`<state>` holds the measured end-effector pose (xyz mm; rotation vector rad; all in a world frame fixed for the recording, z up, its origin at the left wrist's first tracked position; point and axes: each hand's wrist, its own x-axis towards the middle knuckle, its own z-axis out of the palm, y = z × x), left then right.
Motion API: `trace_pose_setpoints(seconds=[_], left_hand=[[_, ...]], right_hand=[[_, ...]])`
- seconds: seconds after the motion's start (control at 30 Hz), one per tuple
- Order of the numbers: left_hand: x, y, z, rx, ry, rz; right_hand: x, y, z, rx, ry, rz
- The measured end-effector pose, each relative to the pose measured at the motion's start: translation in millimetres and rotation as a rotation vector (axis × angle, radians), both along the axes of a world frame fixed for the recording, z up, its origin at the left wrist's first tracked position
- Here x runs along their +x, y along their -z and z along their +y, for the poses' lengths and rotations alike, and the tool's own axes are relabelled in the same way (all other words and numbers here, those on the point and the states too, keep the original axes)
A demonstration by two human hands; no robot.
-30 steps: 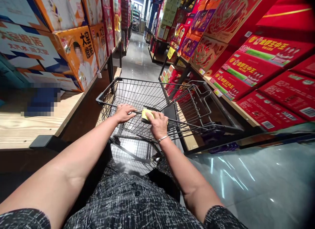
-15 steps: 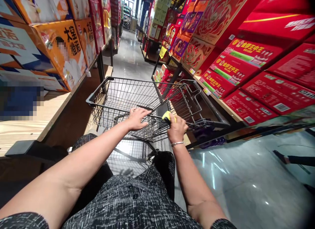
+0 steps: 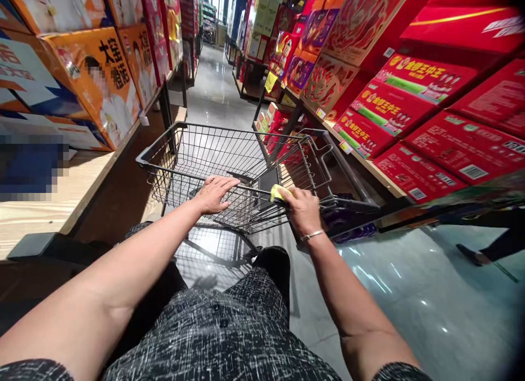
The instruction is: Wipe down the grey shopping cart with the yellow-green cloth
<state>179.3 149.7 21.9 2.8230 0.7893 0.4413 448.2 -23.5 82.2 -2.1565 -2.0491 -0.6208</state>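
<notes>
A black wire shopping cart stands in front of me in a store aisle, its basket bare. My left hand lies on the cart's handle bar, fingers flat over it. My right hand presses a yellow cloth against the handle, fingers curled round the cloth. A thin bracelet sits on my right wrist.
Orange and blue boxes fill a wooden shelf on the left. Red gift boxes line slanted shelves on the right. The glossy grey aisle floor runs ahead. Another person's foot and leg show at the right edge.
My right hand with the yellow cloth has slid to the right along the handle. The left hand stayed on the bar. Another person's leg came into view at right.
</notes>
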Motion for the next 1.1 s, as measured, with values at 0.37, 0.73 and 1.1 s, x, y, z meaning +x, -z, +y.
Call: trace_pose_setpoints(seconds=[0.37,0.73,1.1], left_hand=[[38.0,-24.9,-26.8,-0.087,0.035,-0.017],[39.9,-12.9,-20.0,-0.101,0.087,-0.091],[30.3,-7.2,-14.5,-0.052,0.075,-0.097]], right_hand=[[40.2,53.8,-41.7,0.513,0.157,0.138],[-68.0,201.5,-9.5,-0.356,-0.035,0.260],[-25.1,148.2,-31.7,-0.112,-0.001,0.194]])
